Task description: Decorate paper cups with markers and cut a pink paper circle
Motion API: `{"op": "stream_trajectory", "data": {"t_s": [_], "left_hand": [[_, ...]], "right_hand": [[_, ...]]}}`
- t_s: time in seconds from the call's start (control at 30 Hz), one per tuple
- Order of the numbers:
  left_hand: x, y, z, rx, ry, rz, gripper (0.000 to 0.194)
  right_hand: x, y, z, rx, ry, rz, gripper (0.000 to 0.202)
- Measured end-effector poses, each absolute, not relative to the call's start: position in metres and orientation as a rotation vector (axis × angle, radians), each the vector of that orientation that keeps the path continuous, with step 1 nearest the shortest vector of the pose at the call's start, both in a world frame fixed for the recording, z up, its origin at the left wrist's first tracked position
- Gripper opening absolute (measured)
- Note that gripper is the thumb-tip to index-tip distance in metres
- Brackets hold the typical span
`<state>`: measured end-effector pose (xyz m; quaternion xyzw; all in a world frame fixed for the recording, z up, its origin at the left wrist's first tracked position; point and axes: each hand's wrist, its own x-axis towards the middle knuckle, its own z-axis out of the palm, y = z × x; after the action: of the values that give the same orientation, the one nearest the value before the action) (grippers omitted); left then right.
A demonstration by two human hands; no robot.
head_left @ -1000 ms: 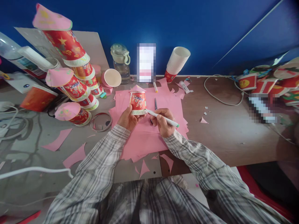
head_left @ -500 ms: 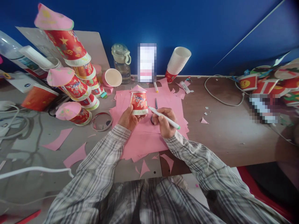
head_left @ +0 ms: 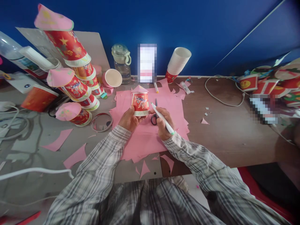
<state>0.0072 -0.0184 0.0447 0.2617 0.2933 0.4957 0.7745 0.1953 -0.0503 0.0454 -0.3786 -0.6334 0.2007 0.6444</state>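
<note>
My left hand is closed around the lower part of a red printed paper cup. The cup is upside down, with a pink paper cone on top and its pale rim at the bottom. In my right hand is a white marker with a green end, its tip pointing up and left, a little to the right of the cup and apart from it. Beneath both hands lie pink paper sheets. A pair of scissors rests on them, partly hidden by my right hand.
At left stand several stacked red cups with pink cones, beside a tape roll. Along the back are a water bottle, a blurred screen and nested paper cups. Paper scraps lie about; a white cable loops at right.
My right hand has tilted the marker more upright and drawn its tip slightly right, away from the cup's rim. The cup in my left hand has shifted very slightly.
</note>
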Motion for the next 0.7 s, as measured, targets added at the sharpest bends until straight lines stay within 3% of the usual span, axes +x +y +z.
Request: {"op": "stream_trajectory", "data": {"t_s": [0.2,0.7], "left_hand": [[0.007,-0.018,0.044,0.545,0.646,1.055,0.084],[0.011,-0.021,0.06,0.801,0.602,0.976,0.09]], "right_hand": [[0.194,-0.05,0.051,-0.677,-1.47,0.35,0.038],[0.194,-0.05,0.049,-0.749,-1.44,0.346,0.041]]}}
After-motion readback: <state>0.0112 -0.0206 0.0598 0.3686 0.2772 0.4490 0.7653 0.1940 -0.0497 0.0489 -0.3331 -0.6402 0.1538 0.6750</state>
